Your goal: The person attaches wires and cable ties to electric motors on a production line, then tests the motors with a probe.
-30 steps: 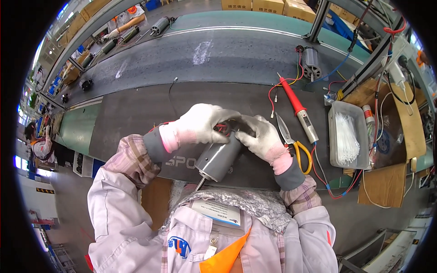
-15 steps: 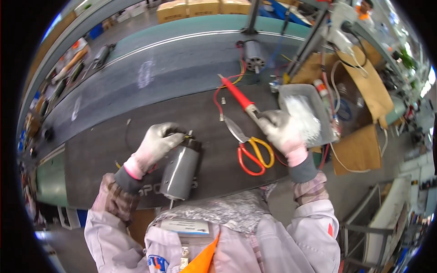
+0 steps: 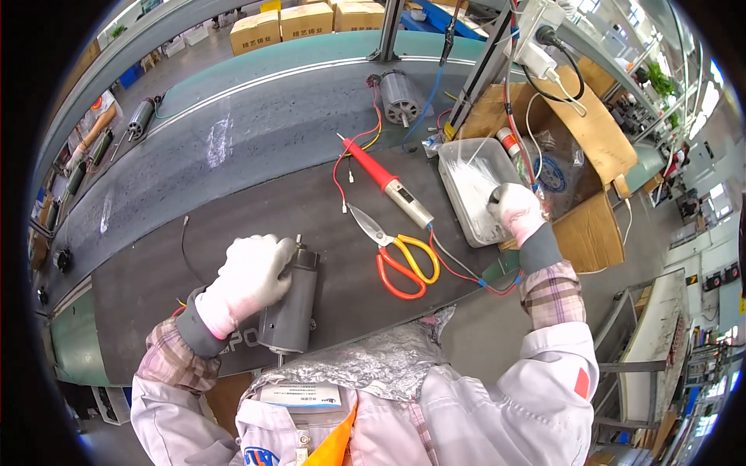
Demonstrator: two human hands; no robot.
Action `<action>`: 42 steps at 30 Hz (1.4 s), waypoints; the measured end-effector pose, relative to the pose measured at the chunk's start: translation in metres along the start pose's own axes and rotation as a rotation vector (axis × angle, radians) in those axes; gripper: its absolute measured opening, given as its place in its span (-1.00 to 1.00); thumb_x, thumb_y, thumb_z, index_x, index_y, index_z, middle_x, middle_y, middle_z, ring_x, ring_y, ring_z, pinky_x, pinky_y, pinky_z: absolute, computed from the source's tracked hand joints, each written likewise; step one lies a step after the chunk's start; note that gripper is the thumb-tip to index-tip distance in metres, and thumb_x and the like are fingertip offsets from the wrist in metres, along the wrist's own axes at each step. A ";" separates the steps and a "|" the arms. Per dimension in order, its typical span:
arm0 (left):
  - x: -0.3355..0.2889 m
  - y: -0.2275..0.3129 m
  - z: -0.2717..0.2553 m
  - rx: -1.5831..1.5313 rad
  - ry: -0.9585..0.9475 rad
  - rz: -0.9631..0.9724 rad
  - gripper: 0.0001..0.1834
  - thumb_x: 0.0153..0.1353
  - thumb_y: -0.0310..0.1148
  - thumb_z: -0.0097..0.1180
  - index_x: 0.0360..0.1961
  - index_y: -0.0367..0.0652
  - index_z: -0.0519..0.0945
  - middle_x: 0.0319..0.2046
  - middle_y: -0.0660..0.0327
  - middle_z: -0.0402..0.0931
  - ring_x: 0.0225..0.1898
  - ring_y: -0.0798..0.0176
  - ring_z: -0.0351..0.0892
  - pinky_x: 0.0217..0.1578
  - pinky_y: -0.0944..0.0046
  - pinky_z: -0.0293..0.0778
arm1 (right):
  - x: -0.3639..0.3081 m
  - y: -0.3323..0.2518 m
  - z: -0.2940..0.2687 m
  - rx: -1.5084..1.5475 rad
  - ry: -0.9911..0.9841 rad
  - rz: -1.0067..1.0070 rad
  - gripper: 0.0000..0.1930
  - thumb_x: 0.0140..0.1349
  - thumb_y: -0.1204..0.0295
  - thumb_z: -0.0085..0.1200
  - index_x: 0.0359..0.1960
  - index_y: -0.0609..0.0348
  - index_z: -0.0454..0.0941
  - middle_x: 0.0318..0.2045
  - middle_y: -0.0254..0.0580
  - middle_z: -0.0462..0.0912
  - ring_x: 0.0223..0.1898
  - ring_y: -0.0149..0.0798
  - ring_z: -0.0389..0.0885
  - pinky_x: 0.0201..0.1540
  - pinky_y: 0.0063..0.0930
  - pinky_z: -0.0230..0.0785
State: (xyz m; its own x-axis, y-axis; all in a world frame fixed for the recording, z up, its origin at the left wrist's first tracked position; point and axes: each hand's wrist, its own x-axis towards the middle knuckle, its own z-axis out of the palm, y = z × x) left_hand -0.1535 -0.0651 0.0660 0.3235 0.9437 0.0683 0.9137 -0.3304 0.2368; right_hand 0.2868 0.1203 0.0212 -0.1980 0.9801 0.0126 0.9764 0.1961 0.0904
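A grey cylindrical electric motor [image 3: 289, 311] lies on the black mat, its shaft end toward me. My left hand [image 3: 252, 273], in a white glove, is closed at the motor's far end; its fingertips are partly hidden. Yellow and red wires [image 3: 182, 306] poke out beside that wrist. My right hand [image 3: 517, 210], gloved too, reaches into a translucent plastic bin [image 3: 457, 182] of thin white strips [image 3: 475, 186]. Its fingers are curled, and what they hold cannot be seen. Between the hands lie scissors [image 3: 398, 256] with red and yellow handles and a red-and-silver pen-shaped electric tool [image 3: 388, 185].
Another motor [image 3: 400, 97] with wires stands on the grey conveyor [image 3: 256, 128] beyond the mat. An open cardboard box [image 3: 598, 225] sits right of the bin, with cables hanging over it. A metal post [image 3: 386, 35] rises at the back. Another person's arm [image 3: 97, 124] shows at far left.
My right hand has left the pen-shaped tool and moved right into the bin. The tool now lies on the mat. My left hand stays at the motor, its back turned more upward.
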 end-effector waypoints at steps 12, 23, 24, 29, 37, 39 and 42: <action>0.001 -0.018 -0.010 -0.111 -0.042 -0.139 -0.74 -0.02 -0.44 0.10 -0.26 -0.26 0.61 -0.52 -0.04 0.61 -0.42 -0.05 0.65 -0.33 0.08 0.51 | -0.045 -0.026 -0.056 0.199 0.124 0.037 -0.76 0.02 0.27 0.04 -0.36 0.06 0.69 -0.43 0.06 0.66 -0.30 0.09 0.66 -0.16 -0.10 0.50; 0.006 -0.032 -0.004 -0.791 -0.224 -0.352 -0.78 0.15 -0.33 0.21 -0.26 -0.28 0.66 -0.50 0.30 0.58 -0.44 0.47 0.48 -0.38 0.33 0.45 | -0.105 -0.163 -0.089 0.689 -0.057 -0.773 -0.77 0.08 0.31 0.22 -0.34 0.22 0.65 -0.51 -0.08 0.63 -0.43 -0.11 0.65 -0.35 -0.29 0.49; 0.007 -0.032 -0.006 -0.766 -0.237 -0.321 -0.76 0.14 -0.32 0.23 -0.25 -0.28 0.66 -0.50 0.29 0.58 -0.44 0.47 0.48 -0.37 0.32 0.45 | -0.096 -0.181 -0.069 0.591 0.042 -0.926 -0.77 0.09 0.28 0.21 -0.35 0.19 0.63 -0.49 -0.05 0.61 -0.41 0.00 0.63 -0.32 -0.22 0.48; 0.003 -0.026 -0.012 -0.670 -0.197 -0.217 -0.75 0.10 -0.31 0.24 -0.26 -0.27 0.64 -0.52 0.21 0.59 -0.44 0.42 0.53 -0.34 0.28 0.47 | -0.077 -0.285 -0.039 0.639 0.145 -0.738 -0.80 0.12 0.25 0.15 -0.37 0.11 0.65 -0.48 -0.05 0.63 -0.37 0.02 0.63 -0.30 -0.14 0.46; -0.008 -0.022 -0.007 -0.361 -0.055 -0.175 -0.79 -0.01 -0.33 0.13 -0.37 -0.21 0.63 -0.51 -0.03 0.59 -0.36 -0.09 0.63 -0.29 0.05 0.52 | -0.070 -0.268 -0.033 0.777 0.097 -0.628 -0.81 0.10 0.34 0.18 -0.34 0.20 0.68 -0.42 -0.05 0.67 -0.35 -0.02 0.66 -0.25 -0.26 0.48; -0.005 -0.023 -0.005 -0.338 -0.017 -0.136 -0.79 -0.01 -0.34 0.12 -0.35 -0.21 0.63 -0.51 -0.02 0.60 -0.36 -0.08 0.64 -0.28 0.04 0.52 | -0.070 -0.272 -0.031 0.800 0.181 -0.688 -0.81 0.10 0.36 0.18 -0.33 0.20 0.68 -0.44 -0.06 0.67 -0.37 -0.01 0.65 -0.26 -0.26 0.48; -0.005 -0.024 -0.006 -0.233 -0.043 -0.093 -0.76 -0.03 -0.34 0.13 -0.31 -0.20 0.63 -0.48 -0.02 0.61 -0.35 -0.08 0.64 -0.27 0.03 0.52 | -0.067 -0.263 -0.022 0.719 0.187 -0.664 -0.81 0.10 0.31 0.18 -0.33 0.13 0.69 -0.43 -0.09 0.67 -0.33 -0.01 0.64 -0.22 -0.21 0.47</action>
State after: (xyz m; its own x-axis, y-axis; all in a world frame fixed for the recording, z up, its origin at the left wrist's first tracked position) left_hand -0.1780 -0.0618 0.0655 0.2554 0.9668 -0.0043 0.8604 -0.2252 0.4572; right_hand 0.0416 0.0028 0.0182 -0.6729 0.6567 0.3405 0.4705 0.7352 -0.4880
